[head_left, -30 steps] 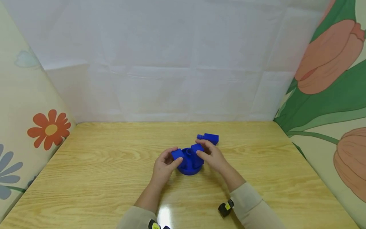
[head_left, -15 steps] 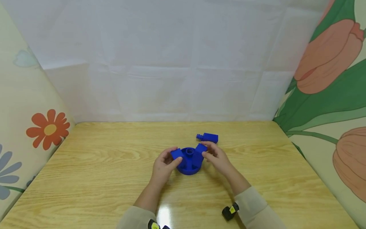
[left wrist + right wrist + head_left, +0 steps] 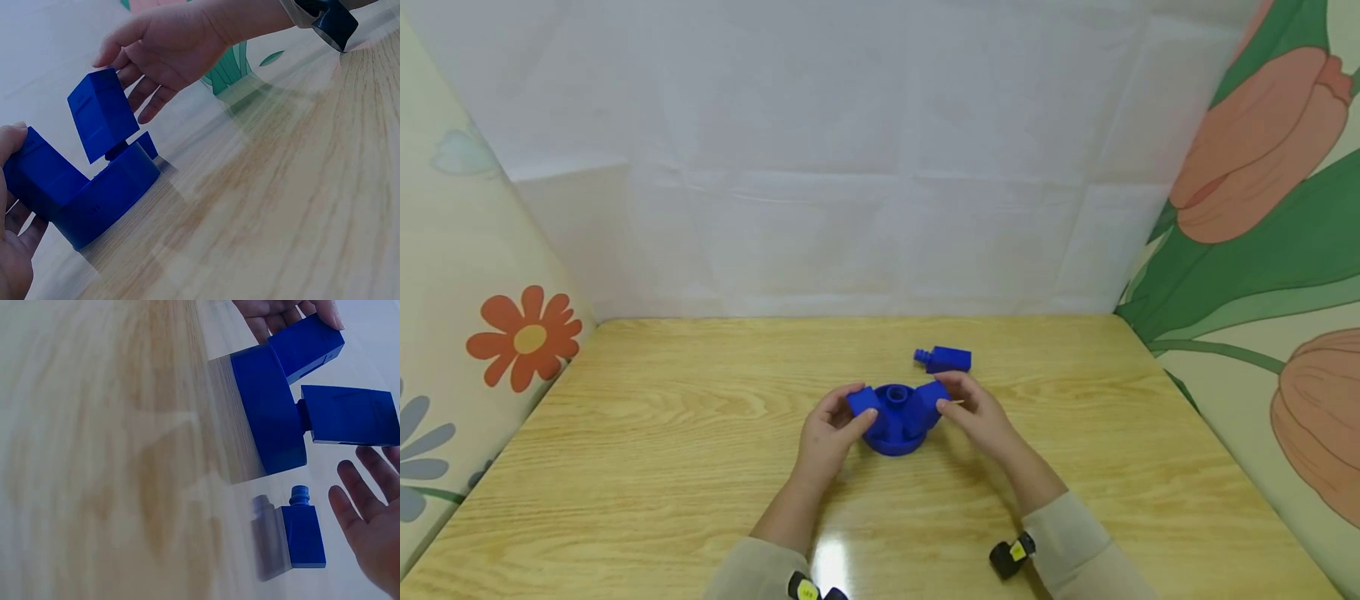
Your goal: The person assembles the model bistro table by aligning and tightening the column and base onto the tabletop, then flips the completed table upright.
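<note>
A round blue base (image 3: 892,447) with a raised ring in its middle stands on the table between both hands. My left hand (image 3: 820,437) grips a blue block (image 3: 862,402) at the base's left side, thumb in front and fingers behind. Opposite it, my right hand (image 3: 985,421) pinches a second blue block (image 3: 929,402) that leans outward over the base's right side. The right wrist view shows that block (image 3: 350,415) with its narrow neck pointing down at the base (image 3: 265,412). A third blue block (image 3: 304,537), with a ridged neck, lies apart behind the base.
The wood-grain table (image 3: 662,467) runs back to a white cloth (image 3: 820,167). Flower-patterned panels (image 3: 1232,150) flank it on both sides. A black wrist device (image 3: 1009,557) sits at the right sleeve.
My right hand has moved rightward and slightly toward me with its block, which leans further outward from the ring. My left hand and its block have stayed put.
</note>
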Demonstrator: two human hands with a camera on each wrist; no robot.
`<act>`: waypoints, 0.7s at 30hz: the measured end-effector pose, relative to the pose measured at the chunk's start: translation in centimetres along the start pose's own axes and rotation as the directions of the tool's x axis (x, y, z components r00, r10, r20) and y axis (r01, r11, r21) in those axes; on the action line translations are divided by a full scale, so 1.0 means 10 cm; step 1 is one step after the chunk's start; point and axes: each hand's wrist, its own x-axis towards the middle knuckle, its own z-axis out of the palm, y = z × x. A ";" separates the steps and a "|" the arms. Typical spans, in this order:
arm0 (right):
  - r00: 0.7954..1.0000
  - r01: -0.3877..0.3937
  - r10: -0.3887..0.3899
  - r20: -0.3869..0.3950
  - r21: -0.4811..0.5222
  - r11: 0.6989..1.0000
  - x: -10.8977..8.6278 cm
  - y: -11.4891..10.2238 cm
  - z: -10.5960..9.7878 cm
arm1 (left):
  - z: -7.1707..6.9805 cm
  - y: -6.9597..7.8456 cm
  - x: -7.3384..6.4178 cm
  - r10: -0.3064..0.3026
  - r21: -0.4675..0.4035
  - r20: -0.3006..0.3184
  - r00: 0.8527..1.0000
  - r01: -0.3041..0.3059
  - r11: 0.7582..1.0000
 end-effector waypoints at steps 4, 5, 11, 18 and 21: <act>0.999 -0.033 0.033 -0.012 0.000 0.999 -0.02 0.00 -0.02 | 0.00 0.00 0.01 0.000 0.000 0.003 1.000 0.000 1.000; 0.999 -0.046 0.046 -0.015 -0.005 0.999 -0.02 0.00 -0.02 | 0.00 0.00 0.00 0.001 0.002 0.004 1.000 -0.001 1.000; 1.000 -0.030 0.030 -0.010 -0.005 1.000 -0.06 0.00 -0.05 | 0.01 0.00 0.00 -0.002 0.000 0.002 1.000 0.002 1.000; 1.000 0.017 -0.017 0.019 -0.005 1.000 -0.13 -0.01 -0.08 | 0.01 0.01 0.00 0.013 0.004 0.000 1.000 -0.013 1.000; 0.999 0.013 -0.011 0.045 -0.038 0.999 -0.13 -0.01 -0.08 | 0.01 0.01 -0.01 0.012 0.011 0.003 1.000 -0.012 1.000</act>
